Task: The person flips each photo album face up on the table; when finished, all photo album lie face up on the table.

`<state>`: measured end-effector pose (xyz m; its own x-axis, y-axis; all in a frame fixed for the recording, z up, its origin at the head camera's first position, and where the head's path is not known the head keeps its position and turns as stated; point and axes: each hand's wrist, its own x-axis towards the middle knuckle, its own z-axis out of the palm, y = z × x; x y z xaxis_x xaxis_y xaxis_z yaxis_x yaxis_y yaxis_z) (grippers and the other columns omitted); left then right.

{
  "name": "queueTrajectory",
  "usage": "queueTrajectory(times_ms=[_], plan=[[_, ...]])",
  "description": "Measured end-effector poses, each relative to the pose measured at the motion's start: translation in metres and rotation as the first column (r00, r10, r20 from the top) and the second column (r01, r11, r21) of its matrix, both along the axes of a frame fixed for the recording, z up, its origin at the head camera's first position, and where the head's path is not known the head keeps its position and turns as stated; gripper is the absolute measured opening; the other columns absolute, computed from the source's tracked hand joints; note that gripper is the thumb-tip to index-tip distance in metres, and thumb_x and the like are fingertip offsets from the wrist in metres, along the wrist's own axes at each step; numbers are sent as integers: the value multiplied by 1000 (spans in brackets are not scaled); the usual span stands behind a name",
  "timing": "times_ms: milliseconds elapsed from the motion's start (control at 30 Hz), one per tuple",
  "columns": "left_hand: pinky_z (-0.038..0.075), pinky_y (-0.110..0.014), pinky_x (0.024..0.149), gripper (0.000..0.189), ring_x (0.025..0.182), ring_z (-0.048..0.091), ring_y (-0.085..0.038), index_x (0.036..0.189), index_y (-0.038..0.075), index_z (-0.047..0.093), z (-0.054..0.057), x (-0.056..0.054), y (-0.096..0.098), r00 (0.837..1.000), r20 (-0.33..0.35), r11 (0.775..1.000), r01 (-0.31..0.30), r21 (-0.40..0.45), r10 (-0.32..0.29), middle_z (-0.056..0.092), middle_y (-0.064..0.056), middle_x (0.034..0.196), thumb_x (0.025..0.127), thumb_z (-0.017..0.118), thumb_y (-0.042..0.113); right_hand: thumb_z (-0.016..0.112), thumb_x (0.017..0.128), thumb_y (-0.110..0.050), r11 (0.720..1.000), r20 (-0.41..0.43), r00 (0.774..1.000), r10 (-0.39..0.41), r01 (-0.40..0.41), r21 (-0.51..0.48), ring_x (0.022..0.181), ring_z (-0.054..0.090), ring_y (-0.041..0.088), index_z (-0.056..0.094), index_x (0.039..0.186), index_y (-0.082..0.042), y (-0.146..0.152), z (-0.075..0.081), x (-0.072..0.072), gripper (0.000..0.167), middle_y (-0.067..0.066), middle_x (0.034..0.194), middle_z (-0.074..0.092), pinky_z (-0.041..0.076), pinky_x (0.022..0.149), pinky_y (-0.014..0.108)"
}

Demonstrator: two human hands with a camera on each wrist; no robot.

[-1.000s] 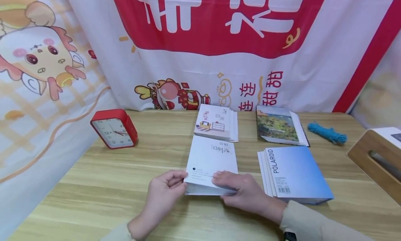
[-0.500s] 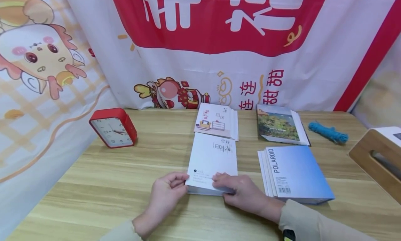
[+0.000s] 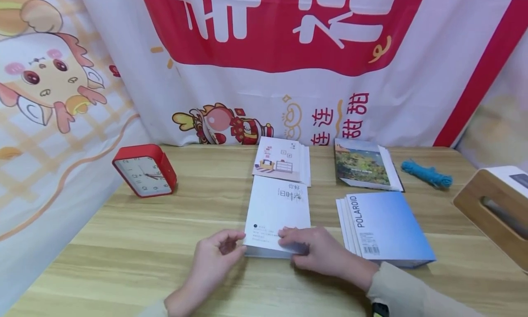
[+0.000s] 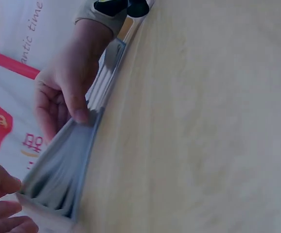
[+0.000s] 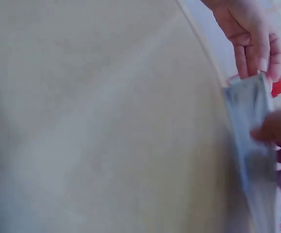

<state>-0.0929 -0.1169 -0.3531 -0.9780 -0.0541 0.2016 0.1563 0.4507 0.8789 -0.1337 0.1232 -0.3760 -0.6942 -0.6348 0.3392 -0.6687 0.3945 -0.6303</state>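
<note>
A white photo album (image 3: 277, 211) with dark print on its cover lies on the wooden table, its open page side toward me. My right hand (image 3: 326, 250) grips its near right edge, fingers on the cover and thumb against the front side. At the near left corner, my left hand (image 3: 216, 257) touches the album with loosely bent fingertips, index finger and thumb apart. Fanned pages (image 4: 55, 187) show between the covers in the left wrist view. Directly behind it lies another album (image 3: 278, 159) with a furniture drawing on its cover, the two nearly touching.
Right of the white album lie blue POLAROID albums (image 3: 389, 225) in a slanted stack and an album with a landscape cover (image 3: 365, 166). A bundle of blue cord (image 3: 426, 174) and a wooden-sided box (image 3: 491, 211) are farther right. A red clock (image 3: 145, 170) stands left.
The white album's lifted near edge has settled slightly. My left index finger and thumb have spread from a closer pinch at the corner. My right hand keeps its grip. The head view shifts slightly.
</note>
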Motion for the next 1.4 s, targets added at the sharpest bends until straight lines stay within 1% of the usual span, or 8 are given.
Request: queueTrajectory(times_ms=[100, 267, 433, 633, 800, 1000, 1233, 1400], plan=[[54, -25, 78, 22, 92, 67, -21, 89, 6, 71, 11, -1, 0, 975, -217, 993, 21, -112, -45, 70, -8, 100, 69, 74, -3, 73, 76, -14, 999, 152, 988, -34, 36, -11, 117, 55, 22, 66, 114, -11, 6, 10, 1, 39, 4, 124, 60, 43, 98, 37], [54, -27, 80, 25, 100, 65, -18, 96, 7, 70, 35, -9, 9, 865, -455, 964, 108, -243, -211, 68, -5, 109, 73, 74, 0, 72, 79, -23, 985, 319, 938, -136, 163, -57, 120, 51, 27, 57, 126, -9, 29, 28, 3, 51, 6, 130, 55, 40, 100, 44], [51, -26, 86, 29, 108, 61, -14, 107, 8, 67, 56, -18, 30, 841, -419, 930, 240, -280, -343, 65, -2, 117, 79, 71, 8, 70, 82, -26, 963, 305, 926, -222, 258, -83, 121, 51, 23, 52, 131, -9, 64, 44, 5, 55, 8, 133, 53, 44, 97, 33], [47, -27, 94, 32, 112, 59, -14, 113, 4, 64, 66, -30, 66, 757, -398, 851, 411, -328, -518, 64, -6, 118, 82, 67, 10, 65, 85, -11, 938, 253, 935, -248, 297, -178, 118, 50, -1, 45, 135, -3, 104, 54, 14, 54, 13, 135, 50, 42, 91, 13], [41, -25, 100, 37, 117, 54, -14, 119, 6, 60, 66, -35, 97, 711, -292, 764, 545, -347, -640, 60, -6, 124, 83, 66, 10, 63, 84, 1, 913, 207, 935, -288, 334, -235, 114, 52, -4, 44, 135, -1, 135, 55, 22, 55, -12, 131, 53, 43, 88, 10], [36, -19, 102, 42, 123, 47, -7, 127, 11, 55, 67, -38, 130, 682, -134, 669, 627, -400, -719, 56, 0, 130, 87, 62, 20, 59, 81, 12, 874, 246, 918, -312, 379, -305, 111, 54, -5, 42, 135, 5, 174, 46, 31, 57, -19, 125, 56, 47, 83, 11], [40, -12, 93, 42, 117, 50, -2, 130, 21, 54, 65, -43, 166, 709, -48, 678, 650, -343, -704, 54, 8, 132, 88, 61, 26, 44, 84, 22, 767, 389, 914, -119, 333, -548, 117, 50, -3, 32, 143, -2, 212, 20, 40, 64, -13, 133, 52, 46, 87, 12], [40, -7, 88, 41, 112, 52, 1, 130, 22, 54, 56, -48, 193, 696, -38, 660, 660, -360, -717, 56, 10, 129, 89, 59, 28, 37, 87, 22, 748, 472, 881, -5, 316, -583, 119, 49, -2, 28, 146, -12, 231, 7, 45, 68, -14, 134, 50, 47, 87, 15]])
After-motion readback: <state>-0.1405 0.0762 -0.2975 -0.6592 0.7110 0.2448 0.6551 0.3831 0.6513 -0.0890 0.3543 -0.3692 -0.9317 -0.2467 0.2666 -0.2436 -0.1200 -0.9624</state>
